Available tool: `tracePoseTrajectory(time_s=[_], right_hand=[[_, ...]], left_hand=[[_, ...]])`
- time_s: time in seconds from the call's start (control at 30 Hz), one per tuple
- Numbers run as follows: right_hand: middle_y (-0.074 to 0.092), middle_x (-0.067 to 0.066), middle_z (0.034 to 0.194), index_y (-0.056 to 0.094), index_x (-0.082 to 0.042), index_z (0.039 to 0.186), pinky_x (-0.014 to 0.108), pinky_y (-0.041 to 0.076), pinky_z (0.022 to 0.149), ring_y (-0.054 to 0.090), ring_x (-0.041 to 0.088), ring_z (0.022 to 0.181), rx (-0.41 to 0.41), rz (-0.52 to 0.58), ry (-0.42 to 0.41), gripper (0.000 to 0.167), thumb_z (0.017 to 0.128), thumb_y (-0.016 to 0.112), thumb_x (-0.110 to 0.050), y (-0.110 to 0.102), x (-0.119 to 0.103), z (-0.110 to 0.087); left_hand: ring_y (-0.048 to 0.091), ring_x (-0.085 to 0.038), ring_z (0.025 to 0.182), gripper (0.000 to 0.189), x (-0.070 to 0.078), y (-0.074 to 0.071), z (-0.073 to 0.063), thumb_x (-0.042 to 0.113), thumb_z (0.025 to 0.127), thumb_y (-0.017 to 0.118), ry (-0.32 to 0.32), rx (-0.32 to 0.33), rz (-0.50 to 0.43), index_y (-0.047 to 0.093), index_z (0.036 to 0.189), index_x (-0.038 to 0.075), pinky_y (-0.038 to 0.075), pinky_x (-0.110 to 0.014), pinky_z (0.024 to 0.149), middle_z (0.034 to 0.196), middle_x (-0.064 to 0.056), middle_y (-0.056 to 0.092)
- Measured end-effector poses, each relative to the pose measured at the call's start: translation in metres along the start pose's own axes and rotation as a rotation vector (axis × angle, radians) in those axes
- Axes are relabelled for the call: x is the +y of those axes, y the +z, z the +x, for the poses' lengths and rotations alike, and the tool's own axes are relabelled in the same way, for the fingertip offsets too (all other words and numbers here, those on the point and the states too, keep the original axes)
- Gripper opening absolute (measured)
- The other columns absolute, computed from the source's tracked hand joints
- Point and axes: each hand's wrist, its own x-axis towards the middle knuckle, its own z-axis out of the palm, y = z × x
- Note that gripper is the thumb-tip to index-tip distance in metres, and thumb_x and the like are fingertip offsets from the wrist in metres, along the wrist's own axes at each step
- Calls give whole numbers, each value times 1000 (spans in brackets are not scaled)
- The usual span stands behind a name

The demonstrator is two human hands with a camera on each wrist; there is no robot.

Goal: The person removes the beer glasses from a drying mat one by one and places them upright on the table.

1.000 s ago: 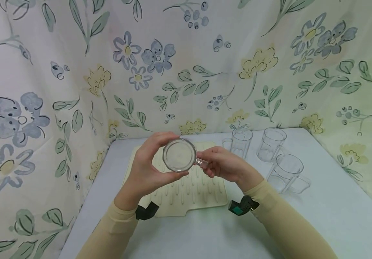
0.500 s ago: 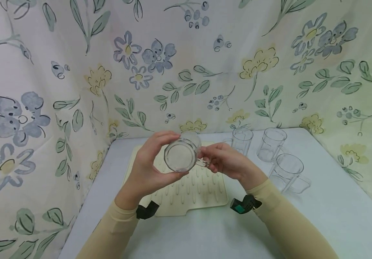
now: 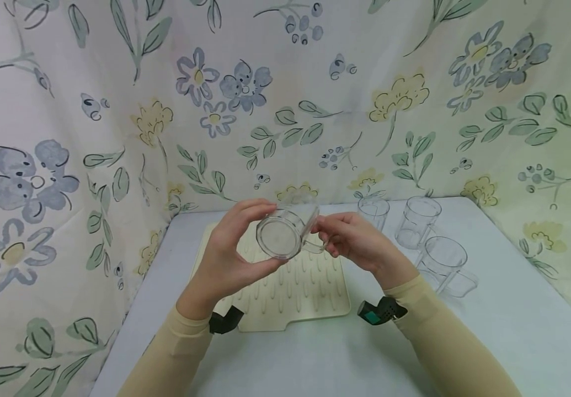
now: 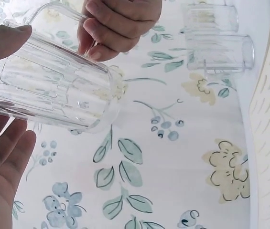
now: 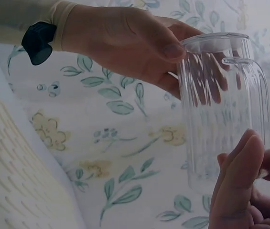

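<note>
A clear glass mug (image 3: 280,237) is held up above a cream ribbed mat (image 3: 295,298), tilted with its round base facing the head camera. My left hand (image 3: 228,251) grips its base end, thumb on one side and fingers on the other. On the right side, my right hand (image 3: 352,240) pinches the mug's handle (image 3: 313,247). In the left wrist view, the right hand's curled fingers (image 4: 118,28) are at the handle, nearer the rim end. The right wrist view shows the left hand (image 5: 139,47) around the far end, its fingers visible through the glass.
Three more clear mugs stand on the white table (image 3: 364,358) to the right: a back one (image 3: 373,212) partly behind my right hand, another (image 3: 416,223) beside it, and a nearer one (image 3: 441,262). A floral cloth (image 3: 285,110) hangs behind and at the sides.
The mug has turned so its wall and rim end show to the upper right of the base. My right hand has shifted slightly right and up; the left hand stays nearly in place.
</note>
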Motion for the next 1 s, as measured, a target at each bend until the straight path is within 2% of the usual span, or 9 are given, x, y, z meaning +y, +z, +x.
tracePoseTrajectory(time_s=[0.57,0.83,1.0], right_hand=[[65,-3,84,81,-10,111,23,59,65,64,11,66,129,-53,-145,24,117,60,-19,-3,-16,-16],[64,2,89,76,5,121,27,63,69,67,16,71,161,-148,-197,29,116,62,-20,-7,-22,-23],[64,4,91,75,3,123,29,66,73,70,19,75,210,-207,-195,31,115,65,-24,-9,-28,-28]], left_hand=[[61,-21,142,83,-9,-3,0,1,79,98,1,-25,31,62,153,14,57,-40,117,154,-3,61],[63,-23,140,73,-16,-8,0,-2,84,94,8,-5,50,65,150,11,58,-36,115,151,-5,65],[66,-24,134,70,-27,-15,0,-2,84,93,18,26,51,68,148,10,58,-33,113,148,-6,67]])
